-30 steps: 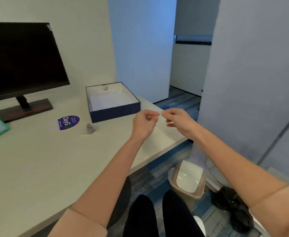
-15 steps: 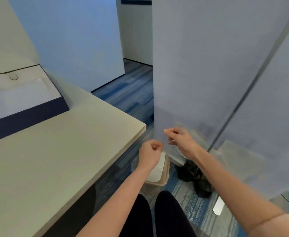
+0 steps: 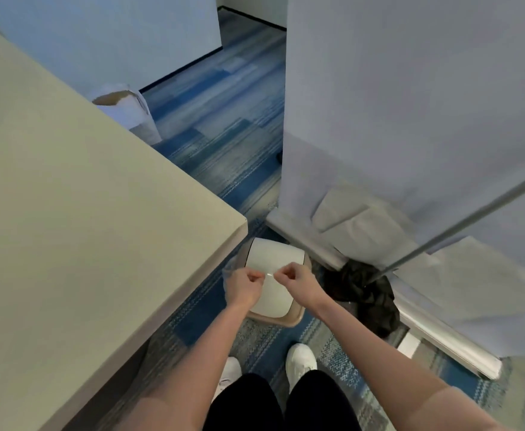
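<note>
Pinching a tiny clear scrap [image 3: 269, 275] between curled fingers of left hand [image 3: 242, 286] and right hand [image 3: 298, 283], directly above the white lid [image 3: 273, 259] of the bin [image 3: 293, 320] by the bench [image 3: 83, 228] corner. Likely to land on the shut lid and slide to the carpet [image 3: 223, 126] if simply dropped; may also cling to a finger, being so light. Hard to say what the scrap is: pale, nearly see-through. Fingertips hidden behind knuckles; bin's left side tucked under the bench.
</note>
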`<state>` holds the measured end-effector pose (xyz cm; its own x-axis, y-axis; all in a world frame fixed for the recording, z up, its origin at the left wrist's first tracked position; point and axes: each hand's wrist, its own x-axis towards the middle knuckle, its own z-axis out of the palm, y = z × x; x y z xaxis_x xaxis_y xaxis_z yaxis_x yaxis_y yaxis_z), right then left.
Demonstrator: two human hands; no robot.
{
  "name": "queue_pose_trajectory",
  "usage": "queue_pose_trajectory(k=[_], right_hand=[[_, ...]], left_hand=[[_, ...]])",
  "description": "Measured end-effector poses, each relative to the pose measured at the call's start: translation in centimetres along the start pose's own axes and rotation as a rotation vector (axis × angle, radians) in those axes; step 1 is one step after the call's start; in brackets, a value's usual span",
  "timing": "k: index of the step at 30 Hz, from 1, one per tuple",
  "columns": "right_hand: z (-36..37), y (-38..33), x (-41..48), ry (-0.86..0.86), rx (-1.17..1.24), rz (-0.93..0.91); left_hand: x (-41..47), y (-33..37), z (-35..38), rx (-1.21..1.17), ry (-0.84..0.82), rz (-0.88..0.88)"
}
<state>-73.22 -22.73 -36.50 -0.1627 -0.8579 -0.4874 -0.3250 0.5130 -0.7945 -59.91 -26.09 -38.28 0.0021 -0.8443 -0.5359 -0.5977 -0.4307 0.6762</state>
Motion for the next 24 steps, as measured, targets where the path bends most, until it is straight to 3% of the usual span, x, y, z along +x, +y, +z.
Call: queue_pose_trajectory(k=[9,16,24], right_hand=[[1.7,1.7,4.0,-0.125,-0.577,-0.144],[2.9,2.0,3.7,-0.049,-0.937,-0.249],[3.6,1.8,3.6,-0.003,-1.094,-0.265]], left_hand=[[3.8,-1.8,1.9,0.134,-0.056,0.152],[4.2,-2.4,1.8,0.367,-0.074,0.291],[4.6,-2.0,0.9,0.564,-0.073,0.39]])
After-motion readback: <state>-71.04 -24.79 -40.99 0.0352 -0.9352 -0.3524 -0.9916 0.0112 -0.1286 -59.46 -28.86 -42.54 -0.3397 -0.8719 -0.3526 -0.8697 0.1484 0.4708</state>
